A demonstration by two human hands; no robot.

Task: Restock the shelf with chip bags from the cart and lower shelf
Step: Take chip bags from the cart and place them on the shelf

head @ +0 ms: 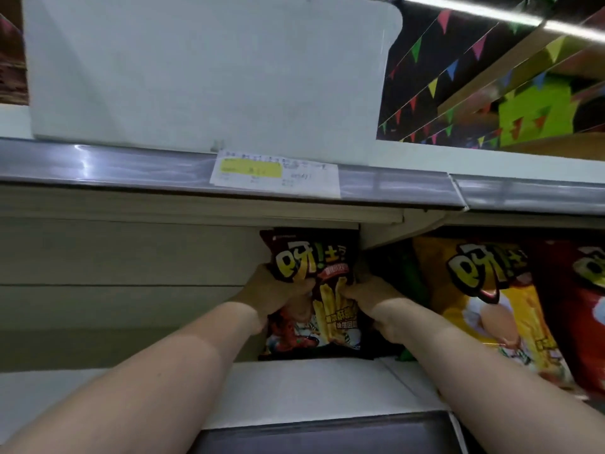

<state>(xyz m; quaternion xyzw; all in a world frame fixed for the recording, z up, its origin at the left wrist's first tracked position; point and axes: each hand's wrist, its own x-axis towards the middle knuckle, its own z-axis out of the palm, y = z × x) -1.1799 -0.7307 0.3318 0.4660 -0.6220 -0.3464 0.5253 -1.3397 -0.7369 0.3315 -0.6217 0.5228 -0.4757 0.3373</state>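
Observation:
A dark brown chip bag [322, 257] with yellow lettering and pictured fries stands upright on the white shelf [294, 385], at its right end against the divider. My left hand [271, 294] grips the bag's left side, thumb across its front. My right hand [373, 298] grips its right side the same way. Both forearms reach up from below. The bag's top sits just under the shelf above.
A yellow chip bag [484, 299] and a red chip bag [576, 309] lean in the bay to the right. The upper shelf's rail carries a price label [275, 173]. A white panel [203, 70] stands on top. Left of the brown bag the shelf's back wall shows bare.

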